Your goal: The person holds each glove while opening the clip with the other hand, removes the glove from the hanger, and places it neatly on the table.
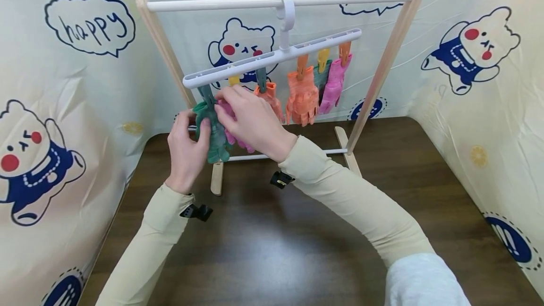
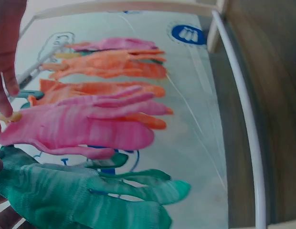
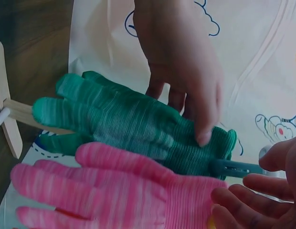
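Note:
My left hand (image 1: 189, 143) holds a green knit glove (image 1: 214, 136) near its cuff. In the right wrist view, its thumb lies on the front of the cuff and the other fingers go behind. A green clothespin (image 3: 238, 168) clips that cuff to the white hanger bar (image 1: 238, 66). My right hand (image 3: 267, 191) is beside this clothespin with fingers loosely bent, fingertips right at the cuff of a pink glove (image 3: 124, 195). A yellow clothespin (image 1: 234, 80) is above the pink glove, which my right hand partly hides in the head view.
The hanger hangs tilted from a rack's white top rail (image 1: 221, 4). Orange gloves (image 1: 302, 96), another green glove (image 1: 321, 77) and a pink one (image 1: 335, 84) hang farther right. Wooden rack legs (image 1: 384, 67) stand on a dark table (image 1: 263, 249) before a printed cloth (image 1: 459, 122).

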Demonstrator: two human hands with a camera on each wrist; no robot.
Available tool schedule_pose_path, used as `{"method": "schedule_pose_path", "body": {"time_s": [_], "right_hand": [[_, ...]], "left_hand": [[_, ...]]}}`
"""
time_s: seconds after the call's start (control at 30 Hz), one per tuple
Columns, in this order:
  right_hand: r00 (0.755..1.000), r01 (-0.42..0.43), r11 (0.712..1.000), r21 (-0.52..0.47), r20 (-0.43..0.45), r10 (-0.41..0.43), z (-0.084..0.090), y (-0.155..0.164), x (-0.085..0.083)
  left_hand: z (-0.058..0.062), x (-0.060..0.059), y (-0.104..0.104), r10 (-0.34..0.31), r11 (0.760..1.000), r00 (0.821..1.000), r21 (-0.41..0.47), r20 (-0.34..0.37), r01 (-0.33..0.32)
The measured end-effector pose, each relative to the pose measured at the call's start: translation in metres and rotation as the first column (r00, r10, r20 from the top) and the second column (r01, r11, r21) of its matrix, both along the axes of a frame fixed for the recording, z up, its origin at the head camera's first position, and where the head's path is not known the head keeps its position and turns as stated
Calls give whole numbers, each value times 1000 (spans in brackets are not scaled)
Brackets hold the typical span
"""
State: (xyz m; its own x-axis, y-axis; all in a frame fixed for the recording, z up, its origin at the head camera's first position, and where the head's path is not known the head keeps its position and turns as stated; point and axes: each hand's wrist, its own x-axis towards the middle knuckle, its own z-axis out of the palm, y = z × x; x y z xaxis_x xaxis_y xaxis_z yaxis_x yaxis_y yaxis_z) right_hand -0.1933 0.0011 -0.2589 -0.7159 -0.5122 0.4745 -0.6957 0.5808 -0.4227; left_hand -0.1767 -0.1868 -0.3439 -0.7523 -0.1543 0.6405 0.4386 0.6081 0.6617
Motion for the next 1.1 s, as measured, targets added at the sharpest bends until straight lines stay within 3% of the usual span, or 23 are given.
{"method": "schedule_pose_path", "body": {"time_s": [0.27, 0.43, 0.77, 0.97, 1.1], "right_hand": [[999, -33, 998, -55, 13, 34, -2, -8, 1], [999, -32, 998, -62, 27, 34, -5, -10, -1], [999, -18, 998, -59, 35, 20, -10, -11, -5], [999, -14, 996, -85, 42, 18, -13, -17, -7], [994, -43, 990, -135, 93, 56, -14, -20, -8]], "left_hand": [[11, 9, 8, -105, 980, 991, 179, 82, 88], [12, 11, 9, -136, 966, 986, 235, 97, 110], [15, 15, 5, -204, 938, 971, 308, 123, 158], [14, 18, 1, -228, 943, 963, 279, 145, 182], [12, 19, 0, -244, 943, 960, 264, 139, 202]]}}
